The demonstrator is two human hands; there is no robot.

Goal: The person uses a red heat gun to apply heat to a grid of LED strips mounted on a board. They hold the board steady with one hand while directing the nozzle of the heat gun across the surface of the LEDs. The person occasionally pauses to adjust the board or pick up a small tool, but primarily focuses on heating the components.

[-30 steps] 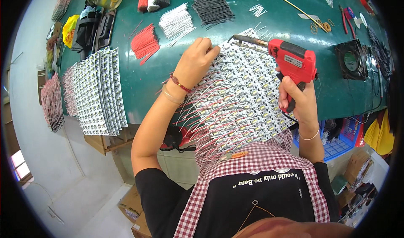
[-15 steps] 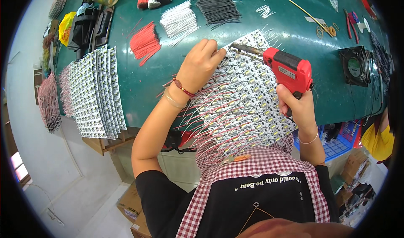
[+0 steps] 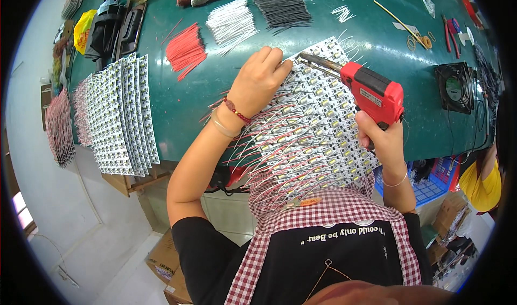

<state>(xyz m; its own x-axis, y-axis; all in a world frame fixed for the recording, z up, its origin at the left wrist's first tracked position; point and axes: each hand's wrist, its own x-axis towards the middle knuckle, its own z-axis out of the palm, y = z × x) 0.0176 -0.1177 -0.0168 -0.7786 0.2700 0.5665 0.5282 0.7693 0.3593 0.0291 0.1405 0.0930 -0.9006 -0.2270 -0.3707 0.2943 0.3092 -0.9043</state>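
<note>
The green desk (image 3: 177, 105) carries a sheet of white LED boards (image 3: 318, 132) at its near edge, more stacked boards (image 3: 116, 122) at the left edge, red (image 3: 186, 52), white (image 3: 231, 25) and black wire bundles (image 3: 283, 6) toward the far edge, and a small fan (image 3: 456, 87) at the right.

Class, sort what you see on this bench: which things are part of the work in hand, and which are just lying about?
In use:
- red soldering gun, gripped by the right hand
- sheet of small white boards with wire leads, pressed by the left hand

Lying about:
- red wire bundle
- white wire bundle
- black wire bundle
- small black fan
- stacked board sheets
</note>
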